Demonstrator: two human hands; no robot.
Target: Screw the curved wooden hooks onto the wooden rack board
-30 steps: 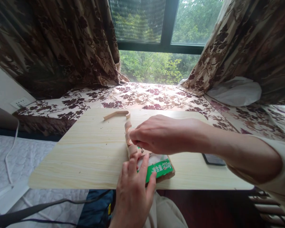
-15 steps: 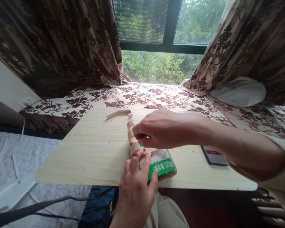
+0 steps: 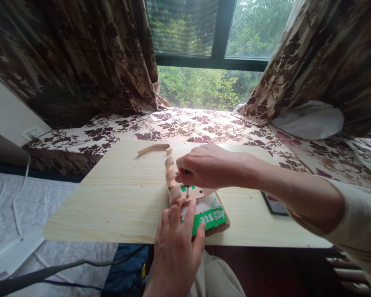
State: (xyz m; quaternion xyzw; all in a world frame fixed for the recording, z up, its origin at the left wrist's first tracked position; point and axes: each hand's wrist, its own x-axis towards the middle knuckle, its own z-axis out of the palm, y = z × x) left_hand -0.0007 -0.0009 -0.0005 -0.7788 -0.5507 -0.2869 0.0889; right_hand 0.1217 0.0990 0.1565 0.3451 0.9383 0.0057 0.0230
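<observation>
My right hand (image 3: pixel 200 167) is closed around the dark handle of a small screwdriver (image 3: pixel 187 189), which stands upright. Its metal shaft reaches down to a screw hole in a pale wooden piece with a curled end (image 3: pixel 176 194), and I cannot make out the screw itself. This piece lies on a green and white cardboard box (image 3: pixel 214 218) with a dark hole further along it. With fingers and thumb, my left hand (image 3: pixel 179 239) grips the wooden piece and the near side of the box. Behind it, more curled wooden pieces (image 3: pixel 170 164) sit in a row, partly hidden by my right hand.
A loose curved wooden piece (image 3: pixel 154 147) lies at the back of the pale wooden table (image 3: pixel 111 198). Beneath my right forearm is a dark-edged phone or tablet (image 3: pixel 276 206). Small dark bits dot the tabletop. A bed (image 3: pixel 6 198) with cables is at left.
My right hand has shifted slightly and turned, so the screwdriver shaft and more of the wooden piece now show. My right forearm has swung a little lower. My left hand stays put.
</observation>
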